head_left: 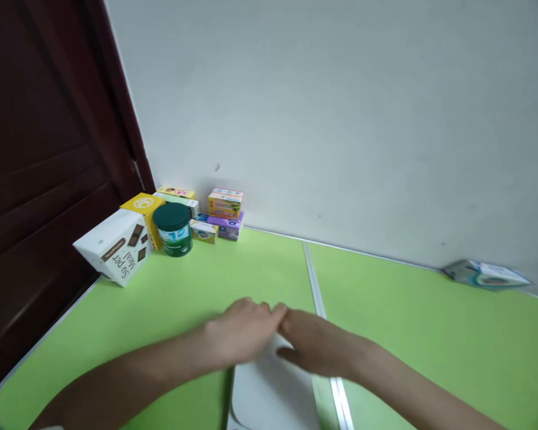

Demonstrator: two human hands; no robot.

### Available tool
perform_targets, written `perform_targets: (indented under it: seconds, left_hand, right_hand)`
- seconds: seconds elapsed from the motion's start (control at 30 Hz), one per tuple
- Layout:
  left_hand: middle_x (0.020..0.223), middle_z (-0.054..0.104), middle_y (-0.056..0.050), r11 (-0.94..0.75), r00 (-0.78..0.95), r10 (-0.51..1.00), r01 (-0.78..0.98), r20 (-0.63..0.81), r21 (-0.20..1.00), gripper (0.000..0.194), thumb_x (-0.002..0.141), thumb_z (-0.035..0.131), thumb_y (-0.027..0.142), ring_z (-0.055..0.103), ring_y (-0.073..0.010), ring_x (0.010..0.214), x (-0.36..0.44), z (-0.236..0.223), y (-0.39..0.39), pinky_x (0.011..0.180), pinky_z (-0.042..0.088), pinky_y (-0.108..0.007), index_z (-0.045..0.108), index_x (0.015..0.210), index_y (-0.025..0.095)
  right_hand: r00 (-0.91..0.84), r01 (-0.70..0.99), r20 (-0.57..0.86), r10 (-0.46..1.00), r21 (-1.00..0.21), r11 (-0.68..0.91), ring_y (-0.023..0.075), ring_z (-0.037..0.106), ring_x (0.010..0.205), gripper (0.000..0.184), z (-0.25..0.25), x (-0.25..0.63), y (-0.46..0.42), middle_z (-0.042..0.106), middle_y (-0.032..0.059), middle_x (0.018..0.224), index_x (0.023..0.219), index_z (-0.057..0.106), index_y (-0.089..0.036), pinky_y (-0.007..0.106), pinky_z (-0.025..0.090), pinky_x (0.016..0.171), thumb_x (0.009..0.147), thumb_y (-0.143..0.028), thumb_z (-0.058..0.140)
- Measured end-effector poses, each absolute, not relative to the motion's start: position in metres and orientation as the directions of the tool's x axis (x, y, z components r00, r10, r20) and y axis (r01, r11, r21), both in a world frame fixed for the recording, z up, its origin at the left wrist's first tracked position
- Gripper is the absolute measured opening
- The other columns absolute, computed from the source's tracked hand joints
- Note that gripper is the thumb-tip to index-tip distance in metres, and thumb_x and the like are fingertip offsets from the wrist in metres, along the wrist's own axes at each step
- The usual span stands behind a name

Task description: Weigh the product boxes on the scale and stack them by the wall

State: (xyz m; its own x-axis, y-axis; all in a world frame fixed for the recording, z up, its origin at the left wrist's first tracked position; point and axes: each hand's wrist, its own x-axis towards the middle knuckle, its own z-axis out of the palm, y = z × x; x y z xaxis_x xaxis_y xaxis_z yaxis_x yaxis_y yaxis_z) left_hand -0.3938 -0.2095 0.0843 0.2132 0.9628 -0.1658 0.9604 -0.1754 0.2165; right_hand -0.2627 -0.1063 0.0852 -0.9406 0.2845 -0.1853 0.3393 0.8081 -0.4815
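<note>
A pale, flat white case (273, 394) with rounded corners lies below me at the bottom middle, its near end cut off by the picture. My left hand (246, 328) is bent over its far end, fingers curled down and partly hidden. Against it, from the right, comes my right hand (307, 337), also closed over the far end with its thumb over the white surface. The two hands touch at the fingertips, and both are slightly blurred. What lies under the fingers is hidden.
On the green table (251, 269), a white Super Meal box (119, 242), a yellow box (146, 206), a green tub (173, 230) and several small cartons (225, 204) crowd the far left corner. A blue-white packet (488, 275) lies by the wall at right. A metal strip (314, 280) crosses the tabletop.
</note>
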Motion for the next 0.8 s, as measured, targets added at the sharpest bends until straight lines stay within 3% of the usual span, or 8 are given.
perform_targets:
  seconds: [0.07,0.1,0.2,0.3,0.47,0.67,0.8]
  left_hand:
    - [0.115,0.062,-0.015,0.028,0.014,0.986,0.967,-0.165,0.252,0.060,0.073,0.044,-0.006,0.065,-0.0268,0.097,-0.432,0.073,-0.220,0.078,0.052,-0.035,0.045,0.131,0.010]
    - [0.117,0.060,-0.015,0.112,-0.073,0.986,0.957,-0.152,0.267,0.056,0.074,0.041,-0.006,0.065,-0.0261,0.098,-0.447,0.067,-0.224,0.079,0.052,-0.035,0.049,0.127,0.011]
    - [0.115,0.058,-0.014,0.248,-0.231,0.969,0.908,-0.089,0.339,0.046,0.077,0.038,-0.003,0.063,-0.0245,0.098,-0.473,0.048,-0.226,0.081,0.051,-0.035,0.057,0.116,0.013]
    - [0.107,0.061,-0.012,0.168,-0.174,0.984,0.866,-0.031,0.471,0.035,0.076,0.043,0.001,0.064,-0.0247,0.094,-0.469,0.034,-0.221,0.079,0.052,-0.036,0.063,0.101,0.014]
    - [0.087,0.067,-0.007,-0.025,0.009,1.000,0.802,0.030,0.597,0.022,0.072,0.048,0.003,0.064,-0.0202,0.084,-0.448,0.009,-0.212,0.075,0.051,-0.030,0.065,0.075,0.016]
    - [0.072,0.061,-0.007,-0.207,0.055,0.958,0.811,0.282,0.547,0.013,0.068,0.052,0.006,0.060,-0.0200,0.071,-0.456,-0.044,-0.206,0.060,0.045,-0.030,0.060,0.064,0.016]
    - [0.069,0.058,-0.006,-0.220,0.039,0.946,0.806,0.322,0.549,0.014,0.068,0.049,0.007,0.058,-0.0192,0.069,-0.463,-0.056,-0.204,0.058,0.043,-0.030,0.057,0.063,0.017]
  right_hand:
    - [-0.932,0.361,-0.191,0.307,-0.436,0.824,0.0322,0.070,0.092,0.029,0.075,-0.308,-0.097,0.074,0.0155,0.099,0.096,0.075,-0.017,0.047,0.056,0.084,0.069,-0.013,0.065]
    - [-0.929,0.370,-0.191,0.318,-0.415,0.831,0.0320,0.069,0.094,0.030,0.069,-0.328,-0.091,0.073,0.0169,0.103,0.100,0.073,-0.015,0.047,0.055,0.084,0.072,-0.011,0.063]
    - [-0.910,0.411,-0.142,0.388,-0.412,0.813,0.0246,0.070,0.093,0.033,0.052,-0.380,-0.079,0.069,0.0172,0.112,0.113,0.066,-0.011,0.037,0.056,0.082,0.082,-0.011,0.055]
    - [-0.873,0.464,-0.062,0.484,-0.415,0.783,0.0207,0.068,0.098,0.039,0.039,-0.419,-0.074,0.060,0.0183,0.127,0.124,0.055,-0.008,0.030,0.054,0.084,0.086,-0.011,0.050]
    - [-0.829,0.511,0.020,0.559,-0.381,0.771,0.0238,0.061,0.109,0.037,0.028,-0.465,-0.070,0.053,0.0141,0.135,0.121,0.057,-0.012,0.031,0.049,0.091,0.084,-0.011,0.053]
    - [-0.776,0.576,0.053,0.629,-0.348,0.740,0.0248,0.062,0.103,0.035,0.014,-0.498,-0.055,0.053,0.0157,0.130,0.120,0.055,-0.013,0.033,0.049,0.087,0.086,-0.013,0.052]
    - [-0.746,0.600,0.047,0.664,-0.383,0.702,0.0278,0.061,0.100,0.035,0.010,-0.509,-0.051,0.055,0.0198,0.122,0.117,0.055,-0.010,0.037,0.048,0.085,0.083,-0.019,0.058]
